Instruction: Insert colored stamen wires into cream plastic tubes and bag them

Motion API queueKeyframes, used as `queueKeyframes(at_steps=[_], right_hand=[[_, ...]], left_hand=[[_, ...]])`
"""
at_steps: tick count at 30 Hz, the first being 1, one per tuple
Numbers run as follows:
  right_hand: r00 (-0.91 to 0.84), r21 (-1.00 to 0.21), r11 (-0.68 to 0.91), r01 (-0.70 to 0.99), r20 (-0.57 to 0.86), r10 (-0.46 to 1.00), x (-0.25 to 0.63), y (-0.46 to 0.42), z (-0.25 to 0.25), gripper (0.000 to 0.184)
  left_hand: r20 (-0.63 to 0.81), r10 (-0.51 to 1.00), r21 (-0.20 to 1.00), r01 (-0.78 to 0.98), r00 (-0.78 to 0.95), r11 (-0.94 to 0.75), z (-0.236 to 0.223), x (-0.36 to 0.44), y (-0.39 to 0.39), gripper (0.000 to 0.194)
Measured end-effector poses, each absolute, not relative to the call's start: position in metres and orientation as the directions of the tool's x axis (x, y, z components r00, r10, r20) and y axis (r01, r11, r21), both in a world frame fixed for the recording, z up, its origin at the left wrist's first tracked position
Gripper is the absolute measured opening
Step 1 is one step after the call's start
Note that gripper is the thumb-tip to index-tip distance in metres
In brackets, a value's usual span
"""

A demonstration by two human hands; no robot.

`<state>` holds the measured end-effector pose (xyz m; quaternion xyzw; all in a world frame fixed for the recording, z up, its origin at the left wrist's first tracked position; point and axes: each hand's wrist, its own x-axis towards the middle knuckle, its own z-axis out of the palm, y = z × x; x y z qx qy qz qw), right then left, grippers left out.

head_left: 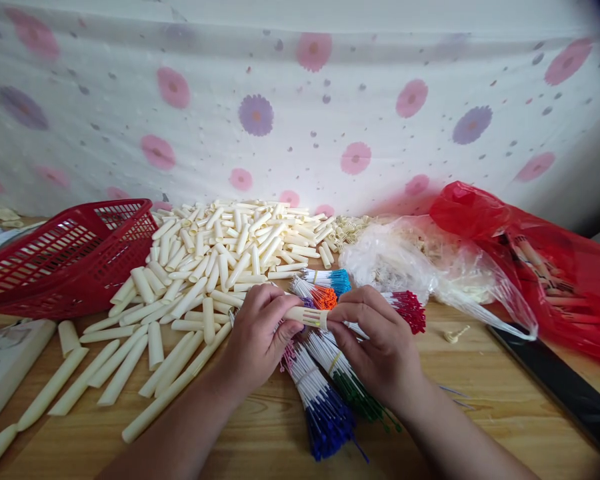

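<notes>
A cream plastic pen barrel [307, 316] with long slots near one end lies level between my hands. My left hand [260, 337] is closed around its left part, thumb and fingers gripping it. At the slotted right end, my right hand [375, 337] pinches with thumb and fingertips; whether a small part is also between them is hidden. Thin coloured strips show through the slots. Below and behind the hands lie banded bundles of thin white pen refills with blue [327, 413], green [353, 380], red [405, 310], orange [323, 295] and light blue ends [337, 280].
A large heap of cream tubes [240, 247] spreads to the left, beside a red basket [70, 260]. A clear plastic bag [395, 253], a red bag [570, 287] and a black phone-like slab [560, 387] lie right. Behind hangs a flowered sheet [290, 100].
</notes>
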<state>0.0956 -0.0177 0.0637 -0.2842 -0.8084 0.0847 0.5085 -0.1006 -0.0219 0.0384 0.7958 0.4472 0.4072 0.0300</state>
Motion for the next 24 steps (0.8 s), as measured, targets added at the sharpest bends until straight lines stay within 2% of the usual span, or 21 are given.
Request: queueKeyframes(at_steps=[6,11,13,15,18,20,22,24], right_hand=[[-0.189,-0.708,0.668,0.229,0.641,0.744,0.084,-0.02,0.055,0.012],[-0.166,-0.839,0.542,0.036,0.53,0.832,0.078,-0.017,0.043,0.011],[-0.18,-0.863,0.503,-0.047,0.503,0.845,0.082,-0.011,0.038,0.011],[-0.146,-0.879,0.47,-0.078,0.477,0.867,0.089,-0.003,0.036,0.013],[-0.1,-0.924,0.377,0.06,0.37,0.924,0.101,0.012,0.039,0.02],[-0.226,-0.892,0.357,0.277,0.301,0.927,0.104,0.02,0.044,0.019],[-0.404,-0.745,0.436,0.505,0.243,0.882,0.1,0.027,0.049,0.016],[-0.51,-0.513,0.526,0.679,0.185,0.84,0.09,0.033,0.052,0.02]], left_hand=[[0.685,0.697,0.339,0.753,0.215,-0.565,0.039,-0.099,-0.023,0.025],[0.707,0.682,0.32,0.776,0.187,-0.544,0.04,-0.099,-0.021,0.025],[0.681,0.711,0.36,0.765,0.175,-0.534,0.04,-0.102,-0.018,0.024],[0.624,0.773,0.472,0.735,0.111,-0.487,0.038,-0.107,-0.013,0.025],[0.425,0.901,0.752,0.585,-0.081,-0.302,0.033,-0.12,-0.004,0.03],[0.28,0.948,0.86,0.478,-0.148,-0.179,0.029,-0.127,0.002,0.033],[0.224,0.962,0.864,0.488,-0.158,-0.122,0.026,-0.131,0.006,0.03],[0.251,0.962,0.801,0.581,-0.109,-0.143,0.025,-0.133,0.008,0.021]])
